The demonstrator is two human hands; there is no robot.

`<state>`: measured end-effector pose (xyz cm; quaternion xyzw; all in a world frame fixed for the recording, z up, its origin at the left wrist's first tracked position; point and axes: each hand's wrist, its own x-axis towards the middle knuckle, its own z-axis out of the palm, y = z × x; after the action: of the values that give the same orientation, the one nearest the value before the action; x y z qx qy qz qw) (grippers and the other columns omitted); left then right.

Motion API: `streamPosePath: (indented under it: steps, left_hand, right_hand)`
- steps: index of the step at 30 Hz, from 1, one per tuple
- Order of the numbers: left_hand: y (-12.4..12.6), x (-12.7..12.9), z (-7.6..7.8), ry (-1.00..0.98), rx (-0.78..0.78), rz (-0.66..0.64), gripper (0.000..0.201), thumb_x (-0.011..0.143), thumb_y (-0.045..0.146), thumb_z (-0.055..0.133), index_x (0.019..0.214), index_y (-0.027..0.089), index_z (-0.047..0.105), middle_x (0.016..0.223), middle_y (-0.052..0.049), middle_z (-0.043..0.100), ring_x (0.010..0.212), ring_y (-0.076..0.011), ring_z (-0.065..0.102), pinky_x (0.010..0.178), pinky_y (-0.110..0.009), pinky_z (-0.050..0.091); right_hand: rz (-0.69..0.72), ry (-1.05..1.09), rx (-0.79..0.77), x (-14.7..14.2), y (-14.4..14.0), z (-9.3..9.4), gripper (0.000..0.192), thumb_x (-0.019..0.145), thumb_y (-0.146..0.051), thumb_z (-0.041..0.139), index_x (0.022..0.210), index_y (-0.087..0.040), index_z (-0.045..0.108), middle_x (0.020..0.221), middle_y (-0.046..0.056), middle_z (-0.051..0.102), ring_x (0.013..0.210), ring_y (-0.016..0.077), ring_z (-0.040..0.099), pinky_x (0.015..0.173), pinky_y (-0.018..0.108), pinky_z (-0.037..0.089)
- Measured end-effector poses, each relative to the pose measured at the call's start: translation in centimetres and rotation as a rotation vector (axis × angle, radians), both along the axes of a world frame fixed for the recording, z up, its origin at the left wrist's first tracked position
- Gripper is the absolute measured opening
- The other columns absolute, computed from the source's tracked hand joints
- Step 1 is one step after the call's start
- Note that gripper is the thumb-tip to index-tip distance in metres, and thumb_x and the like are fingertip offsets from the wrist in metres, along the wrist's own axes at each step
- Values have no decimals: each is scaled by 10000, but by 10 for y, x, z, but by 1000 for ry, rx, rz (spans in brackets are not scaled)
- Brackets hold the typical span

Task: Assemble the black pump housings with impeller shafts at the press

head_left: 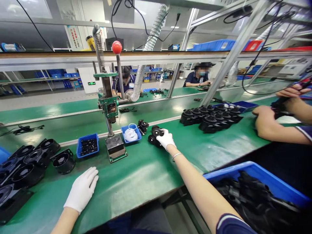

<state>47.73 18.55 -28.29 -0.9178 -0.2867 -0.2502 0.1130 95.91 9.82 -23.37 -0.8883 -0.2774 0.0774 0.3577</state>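
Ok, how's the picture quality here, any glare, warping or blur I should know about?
Head view: strong wide-angle warping bends the shelf rail and bench edge; overhead lights leave pale glare on the green bench; the right hand on the black round parts and the flat left hand look sharp; co-workers' faces are blurred.

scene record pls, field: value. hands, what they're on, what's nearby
left hand: gloved, flat on green bench, holding nothing
right hand: gloved, reaching onto black round parts
press: hand press with red knob, mid-bench
trays: small blue tray of black bits; small blue tray of white rings
left edge: black housings
right: co-worker's hands, stacked black parts
near right: blue bin
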Motion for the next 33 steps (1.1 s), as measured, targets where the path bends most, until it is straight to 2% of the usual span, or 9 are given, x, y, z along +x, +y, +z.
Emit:
streamPosePath:
  steps: [4,10,15,17,20,22,24,27,33]
  left_hand:
    - [3,-1,-6,-1,12,24,396,954,459,430,1088,230,723,1199,-53,700,1070,-252,684,908,-405,593]
    - [7,0,-12,-8,98,24,329,941,407,469,1076,263,733,1180,-16,709,1017,-230,708,841,-335,619]
    - [11,3,-13,-21,216,11,296,927,384,498,1013,269,757,1091,-9,742,936,-219,732,780,-268,628]
    - [11,4,-13,-26,231,24,280,920,375,513,1001,272,760,1076,-6,747,925,-213,735,776,-251,626]
    - [8,4,-13,-38,190,79,258,909,366,534,1012,283,756,1094,0,741,944,-214,730,800,-261,621]
    - [4,4,-12,-50,139,124,251,900,365,546,1028,295,750,1119,7,733,972,-218,723,826,-280,615]
    - [1,2,-12,-60,91,160,256,899,367,548,1050,301,743,1150,9,722,1003,-222,713,857,-299,606]
    - [1,0,-12,-60,51,160,267,908,357,530,1059,292,740,1165,2,717,1022,-225,706,887,-320,595]
    - [0,1,-9,-51,85,196,258,911,355,531,1069,305,729,1155,6,721,1002,-223,713,841,-331,618]
  right_hand:
    - [50,-5,-56,16,2,11,383,900,-325,634,1242,-188,532,1137,75,576,871,184,601,777,368,530]
    - [98,-93,-94,23,-1,18,353,860,-288,652,1173,-150,564,1153,96,575,953,215,603,877,405,488]
    - [202,-161,-118,32,-10,28,367,738,-166,672,1098,-116,625,1030,117,619,910,226,656,838,328,494]
    - [221,-204,-135,33,-12,35,365,713,-144,665,1075,-106,651,1016,149,623,870,253,676,820,350,502]
    - [235,-331,-121,24,-8,49,456,718,-130,645,1173,-109,633,1242,239,540,1046,362,628,906,482,465]
    - [286,-431,-73,9,1,59,577,728,-105,634,1300,-145,562,1411,228,420,1229,398,503,1006,519,392]
    - [382,-499,-18,-9,15,65,631,767,-104,632,1375,-195,492,1449,161,410,1278,347,460,1056,467,369]
    - [491,-530,48,-33,38,70,497,903,-222,603,1380,-231,463,1376,98,493,1168,268,543,986,450,457]
    - [427,-485,69,-40,63,67,263,951,-323,587,1171,-179,597,1246,85,565,1073,239,585,886,420,525]
